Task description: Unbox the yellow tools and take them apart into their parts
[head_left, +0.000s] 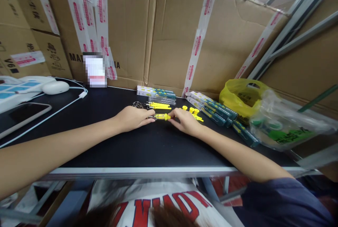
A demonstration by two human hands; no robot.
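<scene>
Between my two hands, low over the black table, is a small yellow-handled tool (160, 116) that looks like a tester screwdriver, lying roughly level. My left hand (134, 118) pinches its thin left end. Thumb and fingers of my right hand (185, 120) close on the yellow cap at its other end. Just behind are several yellow sticks (160, 106) with dark tips and some clear tubes (162, 100). Small yellow caps (194, 110) lie beyond my right hand, partly hidden by it. Dark coiled pieces (137, 104) sit behind my left hand.
Slim printed boxes (155, 92) lie at the back, with more boxes (212, 107) to the right. A yellow bag (239, 96) and a clear plastic bag (285, 124) stand far right. At left are a phone (23, 119), a cable and a white case (55, 87). Cardboard (174, 36) walls the back.
</scene>
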